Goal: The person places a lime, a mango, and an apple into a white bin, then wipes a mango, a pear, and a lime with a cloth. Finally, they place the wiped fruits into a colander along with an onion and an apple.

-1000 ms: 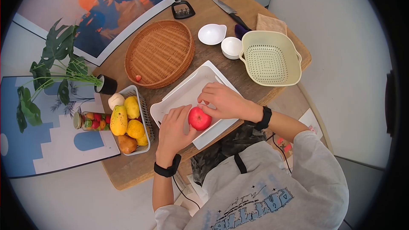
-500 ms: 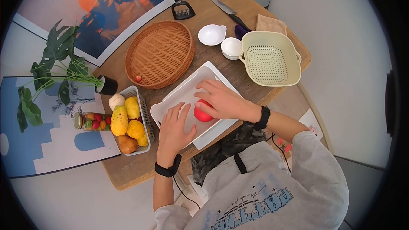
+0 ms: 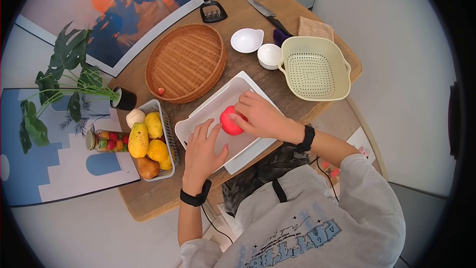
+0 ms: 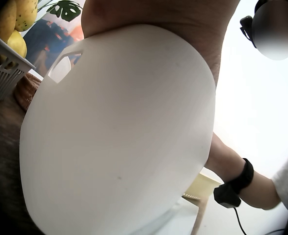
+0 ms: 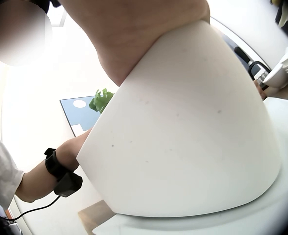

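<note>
A red apple (image 3: pixel 228 120) is inside the white basin (image 3: pixel 201 113) in the head view. My right hand (image 3: pixel 262 114) holds it from the right, thumb across its surface and fingers bent over it. On the left, my left hand (image 3: pixel 200 150) reaches over the basin's near rim, fingers spread and apart from the apple. Both wrist views are largely filled by the basin's outer wall (image 4: pixel 119 127), which hides the fingertips and the apple there.
A white board (image 3: pixel 239 163) lies beneath the basin. Left of it stands a basket (image 3: pixel 171 161) of fruit beside a jar (image 3: pixel 106 141). Farther back are a wicker tray (image 3: pixel 186 62), white bowls (image 3: pixel 268 55), a knife (image 3: pixel 260 7) and a pale green colander (image 3: pixel 317 89).
The apple has left the left hand's side, turning and shifting within the basin under the right hand. The left hand has opened away from it; over the last half second the apple moved slightly left and up.
</note>
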